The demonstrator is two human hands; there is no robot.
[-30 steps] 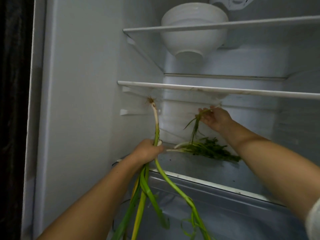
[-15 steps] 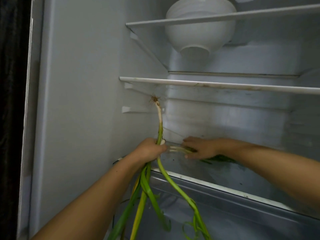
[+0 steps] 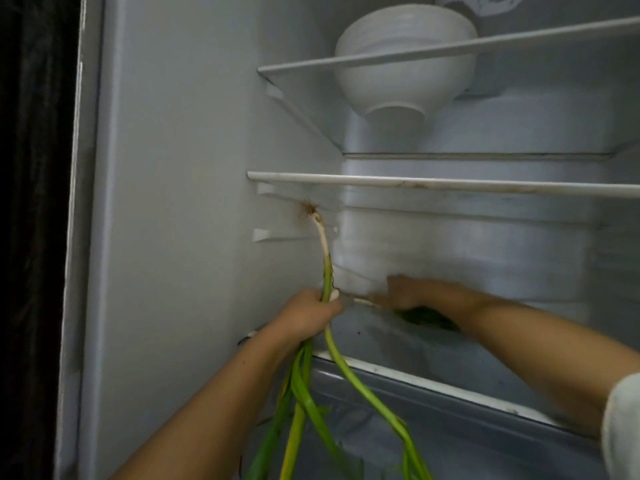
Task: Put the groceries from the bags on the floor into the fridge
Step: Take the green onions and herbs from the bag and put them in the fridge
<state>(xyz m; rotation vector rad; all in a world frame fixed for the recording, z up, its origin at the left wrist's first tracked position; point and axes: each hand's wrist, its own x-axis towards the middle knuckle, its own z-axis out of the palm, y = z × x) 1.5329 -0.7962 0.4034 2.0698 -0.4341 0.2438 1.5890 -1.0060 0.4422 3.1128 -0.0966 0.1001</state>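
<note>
My left hand [image 3: 306, 315] grips a long green onion [image 3: 325, 268] around its stalk. Its rooted white end points up toward the fridge's left wall, and its green leaves hang down past the lowest shelf's front edge. My right hand [image 3: 407, 292], blurred, lies on a bunch of greens [image 3: 427, 317] on the lowest glass shelf [image 3: 408, 374] inside the fridge. Whether its fingers curl round the greens I cannot tell. White stalk ends poke out to the left of that hand.
A white bowl [image 3: 403, 74] stands on the top shelf [image 3: 450, 50]. The middle shelf [image 3: 433, 183] is bare in view. A clear drawer [image 3: 467, 441] sits under the lowest shelf. The fridge's left wall [image 3: 180, 220] is close to my left hand.
My right hand came down from holding a few green sprigs in the air onto the greens on the lowest shelf. My left hand kept its grip on the green onion.
</note>
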